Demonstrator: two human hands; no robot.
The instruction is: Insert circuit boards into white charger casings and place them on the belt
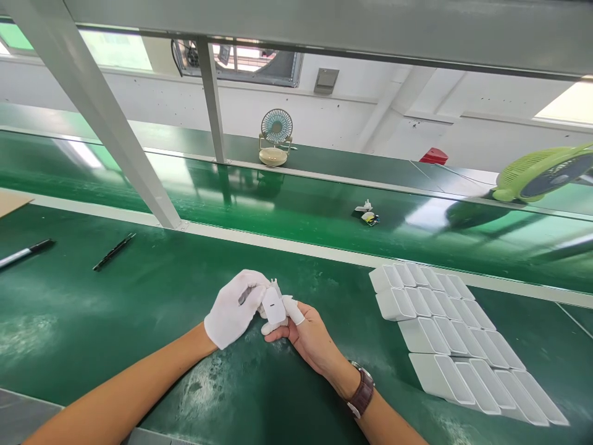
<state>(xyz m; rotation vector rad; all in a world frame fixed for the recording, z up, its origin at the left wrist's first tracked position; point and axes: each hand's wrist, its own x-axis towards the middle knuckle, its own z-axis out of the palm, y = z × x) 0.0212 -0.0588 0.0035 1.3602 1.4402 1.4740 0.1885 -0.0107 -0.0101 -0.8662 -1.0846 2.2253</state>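
A white charger plug (274, 305) is being gripped near the table's (92, 321) middle, pinched between the gloved left hand (231, 315) and right hand (311, 337), both closed on it; fitting apparently underway, steady alignment needed next.

Two fans (277, 137) (546, 173), two pens (25, 252) (113, 251), and four rows of white casings (456, 337).

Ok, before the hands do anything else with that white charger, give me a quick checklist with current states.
1. White charger held by both hands: ok.
2. Left hand gloved: ok.
3. Right hand covered: only white cots on the fingertips; not ok if a full glove is needed.
4. Charger prongs straight: cannot tell, too small.
5. Rows of white shells lie apart from the hands: ok.
6. Loose parts sit on the green belt: ok.
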